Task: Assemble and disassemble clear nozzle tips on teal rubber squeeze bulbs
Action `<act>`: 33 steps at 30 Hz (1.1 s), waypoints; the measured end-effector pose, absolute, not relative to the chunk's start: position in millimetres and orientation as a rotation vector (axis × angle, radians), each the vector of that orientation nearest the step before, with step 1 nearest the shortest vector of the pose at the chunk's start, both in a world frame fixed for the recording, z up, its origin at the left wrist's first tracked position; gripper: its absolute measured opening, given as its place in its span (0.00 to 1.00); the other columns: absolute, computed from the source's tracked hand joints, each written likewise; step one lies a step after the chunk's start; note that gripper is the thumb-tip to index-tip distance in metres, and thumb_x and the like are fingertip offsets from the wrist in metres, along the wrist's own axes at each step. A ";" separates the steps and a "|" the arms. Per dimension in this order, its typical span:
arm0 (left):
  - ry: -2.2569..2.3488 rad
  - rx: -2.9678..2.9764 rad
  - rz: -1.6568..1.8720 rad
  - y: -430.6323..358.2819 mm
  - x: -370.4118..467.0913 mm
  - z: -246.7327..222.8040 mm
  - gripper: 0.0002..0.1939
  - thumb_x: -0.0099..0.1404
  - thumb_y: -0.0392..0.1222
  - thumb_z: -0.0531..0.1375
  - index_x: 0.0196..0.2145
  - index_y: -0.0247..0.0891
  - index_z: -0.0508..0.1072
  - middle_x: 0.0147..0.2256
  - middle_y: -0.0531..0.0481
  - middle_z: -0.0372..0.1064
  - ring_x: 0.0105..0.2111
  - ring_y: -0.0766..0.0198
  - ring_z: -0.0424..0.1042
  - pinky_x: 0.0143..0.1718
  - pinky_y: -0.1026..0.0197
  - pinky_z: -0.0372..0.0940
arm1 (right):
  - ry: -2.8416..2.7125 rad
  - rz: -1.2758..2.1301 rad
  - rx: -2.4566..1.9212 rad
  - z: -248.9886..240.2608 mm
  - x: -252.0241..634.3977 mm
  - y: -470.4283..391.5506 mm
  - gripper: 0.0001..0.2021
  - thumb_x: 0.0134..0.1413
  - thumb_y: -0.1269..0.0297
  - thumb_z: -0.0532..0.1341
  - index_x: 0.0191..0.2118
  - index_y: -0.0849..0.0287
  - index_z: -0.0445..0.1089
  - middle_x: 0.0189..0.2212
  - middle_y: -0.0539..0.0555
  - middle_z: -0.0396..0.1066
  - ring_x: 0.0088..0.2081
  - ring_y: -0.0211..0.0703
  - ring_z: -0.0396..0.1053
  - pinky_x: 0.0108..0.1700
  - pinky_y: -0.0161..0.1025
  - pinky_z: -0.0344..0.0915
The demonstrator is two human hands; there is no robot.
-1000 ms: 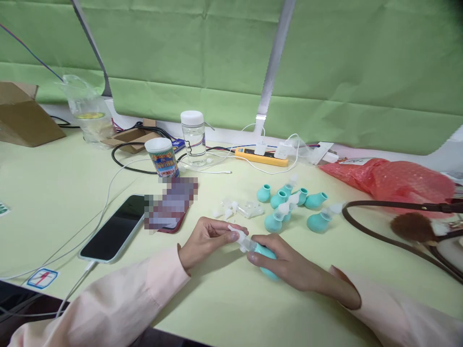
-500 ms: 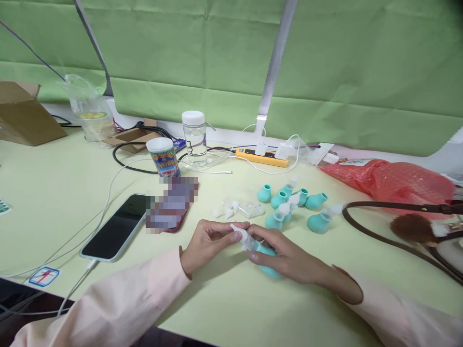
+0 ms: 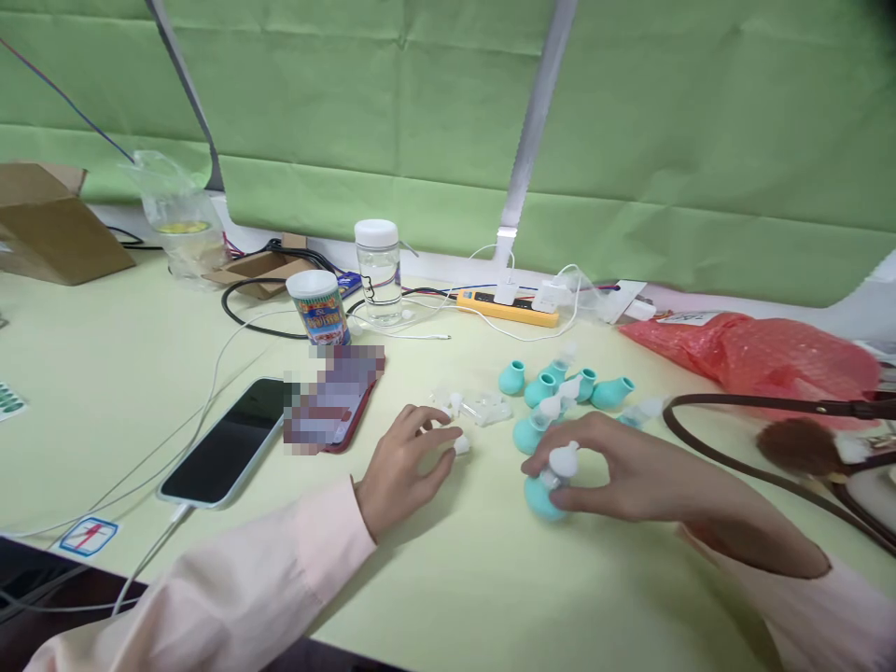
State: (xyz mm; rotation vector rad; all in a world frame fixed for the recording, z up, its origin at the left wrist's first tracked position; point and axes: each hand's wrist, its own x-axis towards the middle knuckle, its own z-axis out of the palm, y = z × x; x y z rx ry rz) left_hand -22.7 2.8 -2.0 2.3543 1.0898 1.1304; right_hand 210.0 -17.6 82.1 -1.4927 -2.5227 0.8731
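My right hand [image 3: 620, 467] has its thumb and fingers around a teal squeeze bulb [image 3: 542, 499] fitted with a clear neck and a white tip [image 3: 564, 458], close over the table. To the left, my left hand [image 3: 406, 467] has its fingers apart and curved. A small white tip [image 3: 460, 445] lies right at its fingertips; whether they touch it I cannot tell. More small white tips and clear plastic necks [image 3: 483, 408] lie just beyond that hand. Several teal bulbs [image 3: 513, 377] stand or lie behind my right hand, some bare and some with white tips.
A phone [image 3: 220, 443] on a cable and a red-edged phone [image 3: 357, 411] lie left. Behind them are a paper cup [image 3: 320, 313] and a water bottle [image 3: 379, 275]. An orange power strip [image 3: 508, 308] is at the back. Red bubble wrap [image 3: 756, 359] and a brown strap [image 3: 707, 399] lie right.
My hands have separated. The right one has carried the tipped bulb to the right, towards the other bulbs. My left hand has let go of its white tip and moved slightly left.
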 end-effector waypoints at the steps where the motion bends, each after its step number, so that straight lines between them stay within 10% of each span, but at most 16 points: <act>1: 1.113 2.474 1.092 2.8 -22.5 -3.9 0.12 0.56 0.34 0.54 0.39 0.38 0.70 0.42 0.42 0.63 0.40 0.57 0.61 0.38 0.54 0.62 | -2.536 0.819 -1.513 83.6 213.9 -15.5 0.12 0.42 0.61 0.58 0.37 0.52 0.69 0.37 0.48 0.68 0.39 0.43 0.63 0.40 0.37 0.57; 11: 1.398 2.860 0.588 5.4 -22.8 -13.6 0.22 0.57 0.28 0.49 0.49 0.43 0.59 0.54 0.45 0.46 0.49 0.48 0.49 0.45 0.44 0.53 | -2.674 0.421 -1.832 79.8 250.4 16.4 0.07 0.39 0.66 0.55 0.28 0.56 0.68 0.25 0.49 0.67 0.27 0.41 0.63 0.26 0.34 0.56; 22: 1.480 2.840 0.496 8.4 -22.5 -13.7 0.13 0.60 0.31 0.48 0.41 0.40 0.65 0.51 0.44 0.51 0.49 0.47 0.48 0.44 0.44 0.52 | -2.574 0.330 -1.868 82.3 260.4 23.9 0.09 0.41 0.60 0.56 0.30 0.56 0.69 0.25 0.51 0.69 0.26 0.42 0.66 0.26 0.36 0.58; 33: 1.519 2.782 0.455 8.5 -18.4 -4.5 0.08 0.62 0.36 0.49 0.32 0.36 0.67 0.46 0.43 0.58 0.45 0.50 0.53 0.38 0.49 0.55 | -2.324 -0.482 -1.665 89.5 230.3 -19.7 0.16 0.49 0.57 0.54 0.42 0.58 0.66 0.37 0.57 0.69 0.36 0.52 0.67 0.31 0.45 0.63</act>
